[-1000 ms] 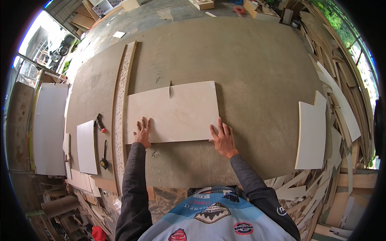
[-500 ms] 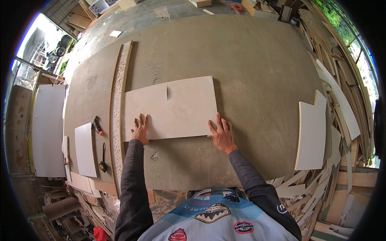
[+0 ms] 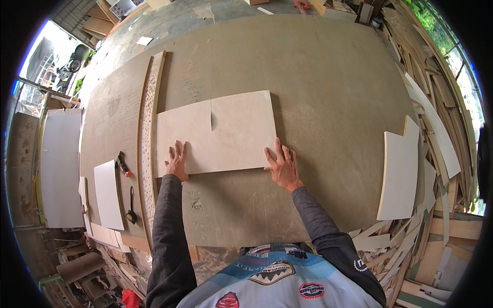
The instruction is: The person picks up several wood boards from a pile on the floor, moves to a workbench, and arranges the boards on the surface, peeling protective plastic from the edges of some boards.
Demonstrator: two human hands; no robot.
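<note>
A pale rectangular panel (image 3: pixel 236 133) with a short slit in its far edge lies on the large brown board. Its left edge sits against or very close to a long speckled strip (image 3: pixel 149 108) with wooden edges. My left hand (image 3: pixel 176 161) rests on the near left corner, fingers spread over the surface. At the near right corner is my right hand (image 3: pixel 284 165), its fingers stretched along the right edge and the thumb touching the corner. Left of the strip lie a red-and-black hand tool (image 3: pixel 122 164) and a black-and-yellow tool (image 3: pixel 132 214), apart from both hands.
The brown board (image 3: pixel 339 102) serves as the work surface. A white sheet piece (image 3: pixel 109 195) lies on its left, and a notched white piece (image 3: pixel 400 174) at its right edge. Wooden offcuts (image 3: pixel 436 97) are heaped along the right. A tall white panel (image 3: pixel 61 167) stands far left.
The panel has slid a little away from me along the strip, both hands moving with it. The hands keep nearly the same pose, and my view has shifted slightly.
</note>
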